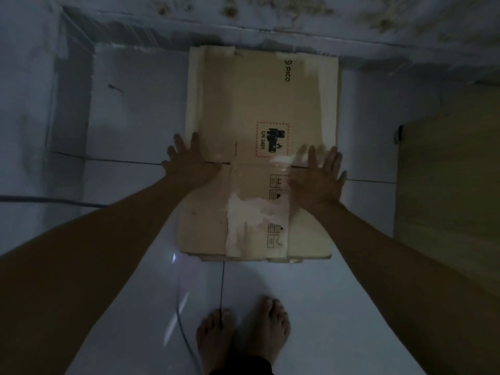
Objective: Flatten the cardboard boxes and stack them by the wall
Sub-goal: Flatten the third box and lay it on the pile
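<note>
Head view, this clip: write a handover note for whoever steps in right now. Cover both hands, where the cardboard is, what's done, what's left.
Left hand: open, fingers spread, pressing the left edge of the flattened cardboard box.
Right hand: open, pressing near the box's right edge.
The box lies flat on the tiled floor, its far end against the wall. More cardboard edges show beneath it, so it seems to top a stack.
Done: this box is flattened and placed.
Left: let go; no other boxes are in view, so check the room.

dim room, glossy white tiled floor (130,117), stained pale wall (297,17), wooden furniture panel (446,171) at right
</note>
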Demonstrator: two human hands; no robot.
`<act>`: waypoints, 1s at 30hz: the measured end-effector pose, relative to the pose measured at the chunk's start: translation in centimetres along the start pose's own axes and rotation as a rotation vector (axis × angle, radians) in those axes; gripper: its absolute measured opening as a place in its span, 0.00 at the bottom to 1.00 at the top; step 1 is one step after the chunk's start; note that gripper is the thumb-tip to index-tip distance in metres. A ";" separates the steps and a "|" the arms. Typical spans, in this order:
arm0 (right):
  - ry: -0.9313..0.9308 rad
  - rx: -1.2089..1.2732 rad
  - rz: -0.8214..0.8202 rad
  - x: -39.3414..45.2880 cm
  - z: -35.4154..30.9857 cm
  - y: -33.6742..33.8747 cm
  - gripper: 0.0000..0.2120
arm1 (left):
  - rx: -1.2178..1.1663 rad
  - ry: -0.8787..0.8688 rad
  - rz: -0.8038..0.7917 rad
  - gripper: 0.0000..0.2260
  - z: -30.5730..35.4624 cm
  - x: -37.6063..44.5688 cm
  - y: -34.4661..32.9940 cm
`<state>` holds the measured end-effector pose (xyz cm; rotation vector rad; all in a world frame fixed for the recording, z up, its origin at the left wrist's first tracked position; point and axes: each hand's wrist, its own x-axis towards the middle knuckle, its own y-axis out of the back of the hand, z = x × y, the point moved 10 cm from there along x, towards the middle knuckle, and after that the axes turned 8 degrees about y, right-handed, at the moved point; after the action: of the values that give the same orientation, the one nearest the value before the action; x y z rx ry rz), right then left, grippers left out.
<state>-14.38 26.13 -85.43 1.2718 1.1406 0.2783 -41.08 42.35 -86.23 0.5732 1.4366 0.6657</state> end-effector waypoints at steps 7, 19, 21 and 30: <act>0.306 -0.041 -0.178 -9.2 -8.5 5.0 0.36 | 0.285 -0.288 0.198 0.29 4.5 -12.2 5.7; 0.338 0.102 -0.266 -29.9 -15.8 22.4 0.24 | 0.238 -0.297 0.181 0.18 -0.3 -35.4 19.1; 0.364 0.088 -0.256 -33.0 -16.8 24.8 0.23 | 0.218 -0.297 0.213 0.18 -0.7 -38.7 21.1; 0.385 -0.009 -0.118 -42.2 -18.0 37.5 0.21 | 0.114 -0.374 0.293 0.17 -1.1 -51.3 30.9</act>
<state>-33.13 19.45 -29.60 1.1657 1.5340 0.4525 -45.14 27.12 -28.49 0.9572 1.0529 0.6664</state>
